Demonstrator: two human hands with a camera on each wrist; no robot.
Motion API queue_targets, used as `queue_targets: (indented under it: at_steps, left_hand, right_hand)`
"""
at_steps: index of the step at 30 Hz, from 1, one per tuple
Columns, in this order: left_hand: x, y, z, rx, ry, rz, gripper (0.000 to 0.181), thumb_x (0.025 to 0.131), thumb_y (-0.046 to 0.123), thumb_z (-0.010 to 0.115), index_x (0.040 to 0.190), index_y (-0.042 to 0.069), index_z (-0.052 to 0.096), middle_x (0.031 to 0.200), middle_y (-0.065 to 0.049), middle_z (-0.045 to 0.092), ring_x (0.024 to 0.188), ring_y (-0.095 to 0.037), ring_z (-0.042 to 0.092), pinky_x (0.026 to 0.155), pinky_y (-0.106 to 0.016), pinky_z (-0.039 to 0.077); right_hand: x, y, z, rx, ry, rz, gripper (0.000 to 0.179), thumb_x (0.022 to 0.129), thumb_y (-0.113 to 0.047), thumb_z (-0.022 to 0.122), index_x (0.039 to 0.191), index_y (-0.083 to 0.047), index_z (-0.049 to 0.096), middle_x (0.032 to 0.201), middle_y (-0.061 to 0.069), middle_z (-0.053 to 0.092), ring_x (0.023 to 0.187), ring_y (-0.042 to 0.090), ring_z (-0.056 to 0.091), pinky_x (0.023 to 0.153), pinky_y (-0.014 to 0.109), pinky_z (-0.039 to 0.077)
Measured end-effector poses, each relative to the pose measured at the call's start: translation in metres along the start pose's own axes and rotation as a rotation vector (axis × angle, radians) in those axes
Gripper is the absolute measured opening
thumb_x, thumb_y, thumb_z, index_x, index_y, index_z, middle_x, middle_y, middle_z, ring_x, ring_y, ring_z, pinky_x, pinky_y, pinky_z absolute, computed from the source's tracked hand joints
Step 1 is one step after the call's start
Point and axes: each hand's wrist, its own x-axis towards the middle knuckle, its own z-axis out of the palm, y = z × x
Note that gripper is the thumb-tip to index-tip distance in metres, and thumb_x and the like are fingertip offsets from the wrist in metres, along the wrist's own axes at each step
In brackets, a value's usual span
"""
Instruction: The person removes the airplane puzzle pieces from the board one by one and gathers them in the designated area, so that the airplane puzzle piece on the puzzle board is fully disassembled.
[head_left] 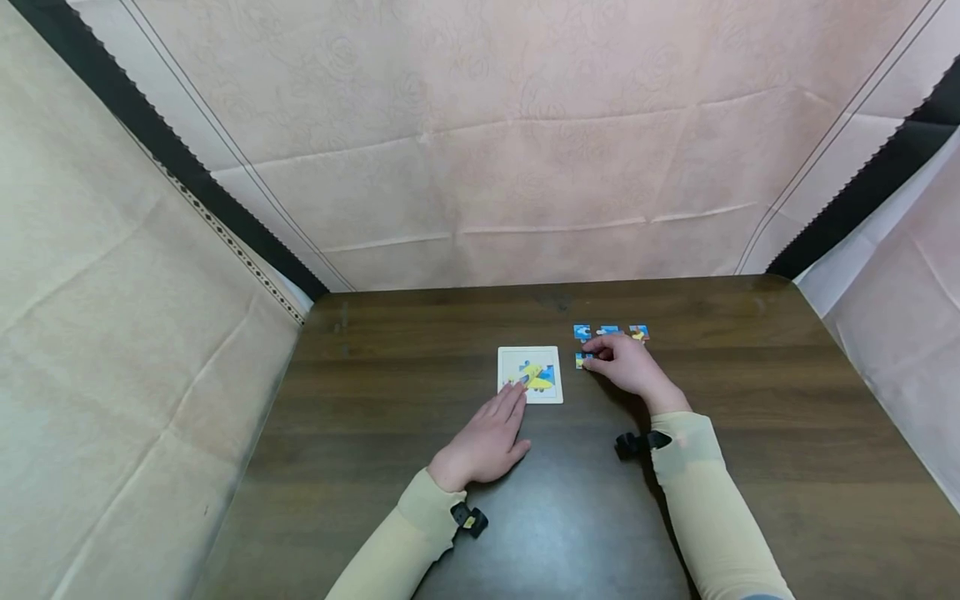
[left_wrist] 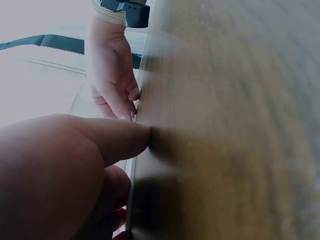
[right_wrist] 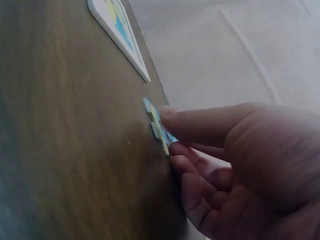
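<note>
A white-framed jigsaw board (head_left: 560, 392) lies on the table, with a yellow and blue picture partly filled in. My left hand (head_left: 480, 437) lies with fingers stretched out, fingertips over the board's lower left part and hiding it. To the right of the board, my right hand (head_left: 626, 364) pinches a small yellow and blue puzzle piece (right_wrist: 156, 125) between thumb and fingers, at the tabletop. Just beyond that hand lie several loose pieces, among them a blue one (head_left: 582, 332) and a multicoloured one (head_left: 639, 332). The right hand partly covers some of them.
The brown wooden table (head_left: 405, 333) has its far edge against a pale fabric wall (head_left: 540, 192). More fabric hangs at the left and right sides. A black wrist camera (head_left: 470, 519) sits on the left sleeve, another wrist camera (head_left: 633, 445) on the right.
</note>
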Motion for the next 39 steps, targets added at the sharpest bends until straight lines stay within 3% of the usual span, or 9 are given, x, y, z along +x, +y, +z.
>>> queue_targets:
  at_steps: [9, 39]
  left_hand:
    - [0.0006, 0.0000, 0.0006, 0.006, -0.002, -0.002, 0.078, 0.113, 0.045, 0.051, 0.170, 0.002, 0.020, 0.180, -0.010, 0.007, 0.165, -0.027, 0.004, 0.131, -0.043, 0.017]
    - [0.0027, -0.0051, 0.0066, -0.028, 0.026, 0.021, 0.077, 0.112, 0.044, 0.051, 0.170, 0.001, 0.022, 0.180, -0.011, 0.009, 0.165, -0.028, 0.005, 0.130, -0.046, 0.018]
  right_hand:
    - [-0.0033, 0.0003, -0.0026, -0.050, -0.018, 0.003, 0.031, 0.100, -0.016, 0.078, 0.129, -0.004, 0.076, 0.126, 0.016, 0.069, 0.113, 0.035, 0.061, 0.100, 0.055, 0.053]
    - [-0.0041, -0.0019, -0.0033, -0.087, -0.019, -0.011, 0.031, 0.102, -0.017, 0.075, 0.131, -0.004, 0.075, 0.118, 0.014, 0.072, 0.105, 0.032, 0.061, 0.094, 0.053, 0.054]
